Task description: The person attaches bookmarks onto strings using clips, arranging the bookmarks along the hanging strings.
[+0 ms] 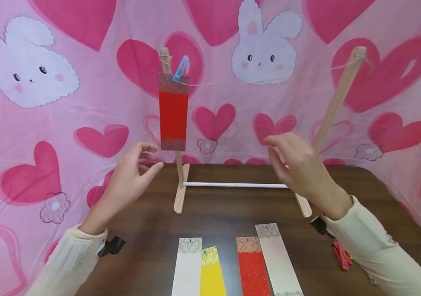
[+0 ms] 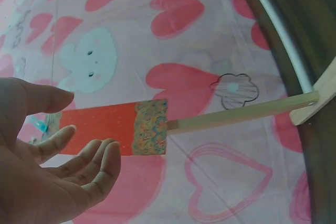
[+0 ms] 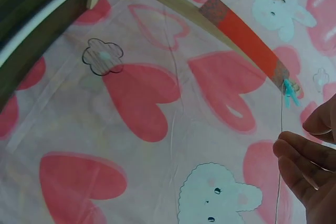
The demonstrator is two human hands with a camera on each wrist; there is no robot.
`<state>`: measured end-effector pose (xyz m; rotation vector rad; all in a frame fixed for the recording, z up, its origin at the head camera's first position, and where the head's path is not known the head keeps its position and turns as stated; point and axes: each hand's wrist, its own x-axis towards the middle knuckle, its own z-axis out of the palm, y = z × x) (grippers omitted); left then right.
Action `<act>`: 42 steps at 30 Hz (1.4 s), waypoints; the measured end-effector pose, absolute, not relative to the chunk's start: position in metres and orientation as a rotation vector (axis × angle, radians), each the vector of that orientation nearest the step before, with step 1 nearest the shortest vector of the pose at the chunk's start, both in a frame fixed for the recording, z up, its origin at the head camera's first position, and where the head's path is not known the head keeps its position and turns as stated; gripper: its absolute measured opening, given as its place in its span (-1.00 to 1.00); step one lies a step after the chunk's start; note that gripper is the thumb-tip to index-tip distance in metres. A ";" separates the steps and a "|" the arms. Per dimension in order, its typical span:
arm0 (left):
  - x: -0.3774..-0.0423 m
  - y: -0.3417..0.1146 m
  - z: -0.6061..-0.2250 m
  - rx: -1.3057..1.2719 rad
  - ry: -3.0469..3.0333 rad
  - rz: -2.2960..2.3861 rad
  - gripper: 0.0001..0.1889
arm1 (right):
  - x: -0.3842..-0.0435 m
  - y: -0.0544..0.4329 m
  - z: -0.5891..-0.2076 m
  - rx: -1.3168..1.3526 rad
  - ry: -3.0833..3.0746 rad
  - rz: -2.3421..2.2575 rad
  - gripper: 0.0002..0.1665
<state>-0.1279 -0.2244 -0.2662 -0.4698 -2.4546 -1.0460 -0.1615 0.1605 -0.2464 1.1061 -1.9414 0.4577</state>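
A red card with patterned ends [image 1: 173, 115] hangs from a thin string [image 1: 225, 84], held at its top edge by a blue clothespin [image 1: 181, 69]. My left hand [image 1: 130, 176] is raised just left of the card's lower end, its fingers loosely bent with nothing between them. In the left wrist view the left hand [image 2: 63, 161] overlaps part of the red card [image 2: 113, 127]. To the right, below the string, my right hand [image 1: 299, 164] hovers with thumb and fingers apart, holding nothing. The right wrist view shows the right hand [image 3: 310, 156] overlapping the string, with the blue clothespin [image 3: 290, 93] beyond.
Two wooden posts, left [image 1: 179, 168] and right [image 1: 339, 98], carry the string, joined low down by a white rod [image 1: 236, 185]. On the dark table [image 1: 140, 246] lie two white cards [image 1: 188, 271] [image 1: 278, 259], a yellow card [image 1: 213, 277] and another red card [image 1: 254, 271]. Pink clothespins [image 1: 341, 255] lie at right.
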 end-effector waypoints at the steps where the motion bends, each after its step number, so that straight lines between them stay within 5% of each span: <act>1: -0.125 -0.225 -0.270 -0.476 -2.476 -1.045 -0.56 | -0.158 0.164 -0.250 1.105 -1.951 0.457 -0.75; 27: -0.093 -0.234 -0.355 -0.643 -2.863 -0.931 -0.38 | -0.105 0.254 -0.378 0.634 -2.631 0.594 -0.50; 42: -0.090 -0.205 -0.406 -0.705 -3.141 -0.967 -0.46 | -0.097 0.290 -0.446 0.394 -2.929 0.700 -0.35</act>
